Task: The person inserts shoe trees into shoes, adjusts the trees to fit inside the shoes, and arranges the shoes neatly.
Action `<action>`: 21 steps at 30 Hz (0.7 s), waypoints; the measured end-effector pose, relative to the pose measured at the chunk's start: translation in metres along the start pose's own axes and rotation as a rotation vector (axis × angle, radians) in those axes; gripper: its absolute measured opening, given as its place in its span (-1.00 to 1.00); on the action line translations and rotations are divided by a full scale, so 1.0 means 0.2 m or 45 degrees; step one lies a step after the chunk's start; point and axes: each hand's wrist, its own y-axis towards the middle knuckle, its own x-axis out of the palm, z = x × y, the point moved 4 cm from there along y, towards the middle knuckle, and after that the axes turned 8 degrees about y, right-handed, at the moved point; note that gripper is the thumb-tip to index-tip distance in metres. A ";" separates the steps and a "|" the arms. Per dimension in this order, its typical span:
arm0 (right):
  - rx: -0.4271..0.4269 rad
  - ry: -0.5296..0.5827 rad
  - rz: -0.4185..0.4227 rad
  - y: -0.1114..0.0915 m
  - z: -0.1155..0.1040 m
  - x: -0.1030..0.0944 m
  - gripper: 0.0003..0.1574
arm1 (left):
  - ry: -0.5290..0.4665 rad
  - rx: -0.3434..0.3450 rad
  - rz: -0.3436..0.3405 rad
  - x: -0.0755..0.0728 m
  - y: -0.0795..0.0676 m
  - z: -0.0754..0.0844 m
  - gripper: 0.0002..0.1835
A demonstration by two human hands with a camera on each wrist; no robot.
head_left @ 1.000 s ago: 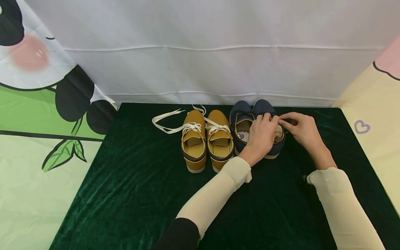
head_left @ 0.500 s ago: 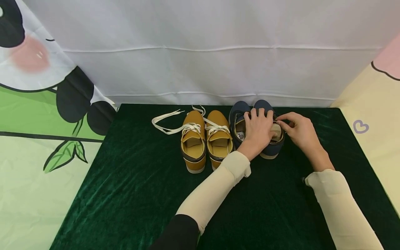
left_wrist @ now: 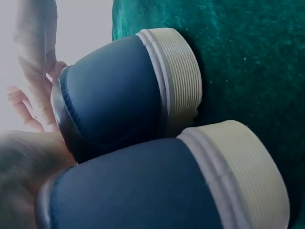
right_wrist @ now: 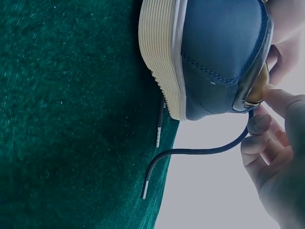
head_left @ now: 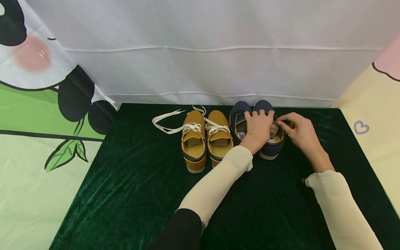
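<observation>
A pair of navy blue lace-up shoes stands side by side at the back of the table. My left hand (head_left: 258, 127) lies over the right blue shoe (head_left: 271, 150), fingers bent over its inner side and hiding much of the lacing. My right hand (head_left: 299, 130) pinches the outer upper edge of the same shoe, near the eyelets, with thumb and forefinger. In the right wrist view, a dark shoelace (right_wrist: 200, 151) with a metal tip hangs beside those fingertips. The left blue shoe (head_left: 240, 121) is partly covered by my left hand.
Left of the blue pair stand two mustard-yellow shoes, the nearer-left one (head_left: 193, 163) and its partner (head_left: 219, 119). A white lace (head_left: 159, 125) trails on the dark green cloth (head_left: 137, 194). A white curtain (head_left: 200, 73) hangs behind.
My left hand has shifted slightly left and spread over the shoe, away from the right fingertips. The right hand has come a little nearer the shoe's edge. The shoes stay put.
</observation>
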 end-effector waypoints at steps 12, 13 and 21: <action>-0.031 0.008 0.019 0.00 0.00 0.01 -0.78 | -0.033 0.049 -0.036 -0.03 0.06 0.00 -0.43; -0.044 0.005 0.023 0.00 0.00 0.01 -0.78 | -0.030 0.050 -0.043 -0.03 0.06 0.00 -0.44; -0.088 0.015 0.062 -0.03 -0.01 0.04 -0.80 | 0.009 0.067 -0.036 0.00 0.10 0.01 -0.49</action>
